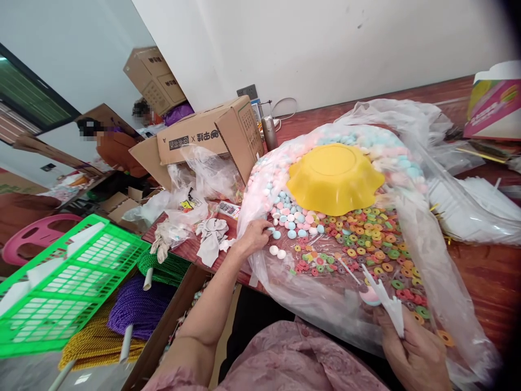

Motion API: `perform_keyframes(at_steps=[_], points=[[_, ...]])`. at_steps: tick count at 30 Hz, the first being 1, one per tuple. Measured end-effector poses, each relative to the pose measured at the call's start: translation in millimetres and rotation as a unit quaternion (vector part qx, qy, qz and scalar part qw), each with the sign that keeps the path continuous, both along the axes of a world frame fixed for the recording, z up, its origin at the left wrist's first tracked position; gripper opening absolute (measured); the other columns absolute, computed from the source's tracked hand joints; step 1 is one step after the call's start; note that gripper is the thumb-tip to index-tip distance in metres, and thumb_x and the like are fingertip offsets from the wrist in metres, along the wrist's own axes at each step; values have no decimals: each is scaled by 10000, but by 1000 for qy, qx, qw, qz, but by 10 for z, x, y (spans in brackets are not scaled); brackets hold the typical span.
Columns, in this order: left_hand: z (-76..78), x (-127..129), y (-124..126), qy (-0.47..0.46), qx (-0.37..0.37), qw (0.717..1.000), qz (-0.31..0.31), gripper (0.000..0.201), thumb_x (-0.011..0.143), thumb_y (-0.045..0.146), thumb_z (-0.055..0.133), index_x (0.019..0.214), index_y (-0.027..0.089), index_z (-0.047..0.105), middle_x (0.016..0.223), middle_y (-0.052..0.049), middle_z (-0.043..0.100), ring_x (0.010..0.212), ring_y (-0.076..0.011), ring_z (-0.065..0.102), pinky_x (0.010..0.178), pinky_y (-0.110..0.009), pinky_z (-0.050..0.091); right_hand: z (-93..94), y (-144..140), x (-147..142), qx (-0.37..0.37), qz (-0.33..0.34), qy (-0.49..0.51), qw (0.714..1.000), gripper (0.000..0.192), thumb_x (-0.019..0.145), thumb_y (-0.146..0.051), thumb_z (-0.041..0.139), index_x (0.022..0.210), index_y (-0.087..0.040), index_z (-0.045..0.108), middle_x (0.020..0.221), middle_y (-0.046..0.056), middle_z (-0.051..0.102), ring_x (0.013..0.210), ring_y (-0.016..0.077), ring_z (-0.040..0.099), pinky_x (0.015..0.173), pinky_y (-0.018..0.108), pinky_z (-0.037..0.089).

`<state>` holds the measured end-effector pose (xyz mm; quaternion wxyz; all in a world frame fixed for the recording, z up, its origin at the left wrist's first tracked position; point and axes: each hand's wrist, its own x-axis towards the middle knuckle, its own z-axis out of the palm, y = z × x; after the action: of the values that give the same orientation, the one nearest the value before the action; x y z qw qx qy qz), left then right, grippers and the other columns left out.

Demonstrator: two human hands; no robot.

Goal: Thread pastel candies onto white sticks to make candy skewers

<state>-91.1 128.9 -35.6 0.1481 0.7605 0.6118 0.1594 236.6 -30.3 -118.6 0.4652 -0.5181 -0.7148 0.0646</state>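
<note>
Where left hand (pixel 254 236) reaches, pastel candies (pixel 291 222) at fingertips.

Your right hand (pixel 415 353) runs off the bottom edge, so you cannot tell how its fingers close around the white paper-like piece (pixel 388 304) and the thin white stick (pixel 350 271) beside it. Your left hand (pixel 254 236) hides its fingertips among the pale round candies (pixel 291 220) inside the clear plastic bag (pixel 439 282). The upturned yellow scalloped plastic bowl (pixel 334 176) covers whatever lies under it. The green plastic basket (pixel 61 282) is cut by the left edge. The bright printed box (pixel 494 106) at the right edge is blurred, its print unreadable.
</note>
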Motion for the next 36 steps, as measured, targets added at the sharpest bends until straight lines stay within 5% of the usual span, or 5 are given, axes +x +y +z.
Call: perform_keyframes(at_steps=[13,20,26,31,36], points=[[128,-46,124,-13,107,993,43,316,832,30,494,1022,154,714,1141,-103,674,1057,-196,637,952,-317,496,-3,11,-7,25,-3,-22,999,174,926,-191,524,1043,-202,652,679,-16,686,483,133,624,492,220,486],[79,36,427,-39,101,994,-18,304,758,-35,531,847,176,732,1076,-67,716,1038,-183,664,959,-289,509,42,34,-44,39,-2,-27,999,164,917,-196,517,1010,-197,652,654,-14,667,448,129,604,483,218,489],[193,161,108,-129,144,981,3,199,869,118,561,993,172,707,1067,-85,721,983,-176,668,898,-288,534,19,18,-13,5,10,-8,1000,158,911,-180,511,973,-221,651,558,-42,553,445,130,569,517,227,499],[152,417,-406,-425,48,904,4,296,861,329,654,1101,157,680,844,-25,679,691,-120,635,639,-241,573,53,-23,-42,4,38,-7,999,280,874,-130,503,1110,-210,629,721,3,689,507,135,614,505,230,495],[79,728,-752,-582,-78,809,17,377,757,392,781,1068,182,744,984,-42,686,783,-148,681,668,-277,626,260,-78,-240,-25,48,-22,998,366,844,-113,455,1174,-178,599,940,77,744,652,177,689,607,274,542]])
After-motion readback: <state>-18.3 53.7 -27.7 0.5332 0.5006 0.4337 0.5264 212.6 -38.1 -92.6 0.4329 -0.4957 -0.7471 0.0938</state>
